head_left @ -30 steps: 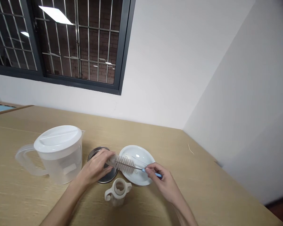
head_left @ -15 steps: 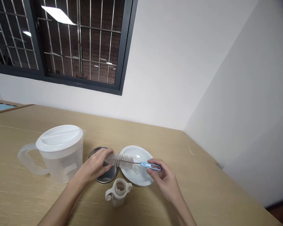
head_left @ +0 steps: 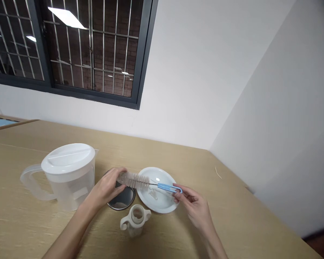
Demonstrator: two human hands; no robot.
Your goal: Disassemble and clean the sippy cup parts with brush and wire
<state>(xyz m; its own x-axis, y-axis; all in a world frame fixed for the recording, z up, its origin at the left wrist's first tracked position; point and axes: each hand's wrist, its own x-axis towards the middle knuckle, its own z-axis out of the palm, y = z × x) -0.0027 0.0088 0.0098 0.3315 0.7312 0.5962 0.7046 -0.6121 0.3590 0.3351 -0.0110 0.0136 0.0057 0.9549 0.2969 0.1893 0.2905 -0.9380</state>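
Note:
A bottle brush (head_left: 140, 181) with clear bristles, a twisted wire stem and a blue loop handle spans between my hands. My left hand (head_left: 107, 187) is closed round the bristle tip, above a round metal dish (head_left: 123, 199). The end of the blue handle is pinched between the fingers of my right hand (head_left: 194, 205). Beneath the brush sits a white plate (head_left: 162, 207), with a small clear piece (head_left: 153, 194) lying in it. Nearer to me stands an uncapped baby bottle (head_left: 136, 219) with two side handles.
A lidded translucent pitcher (head_left: 70, 176) stands to the left of my left hand, its handle pointing left. On the right of the wooden table (head_left: 232, 216) lies a thin pale strand (head_left: 218, 172). A wall and a barred window (head_left: 91, 54) rise behind.
The brush has shifted slightly left and its handle has turned a little. My left hand has moved slightly left with the tip; my right hand has slid slightly right, toward the handle's end.

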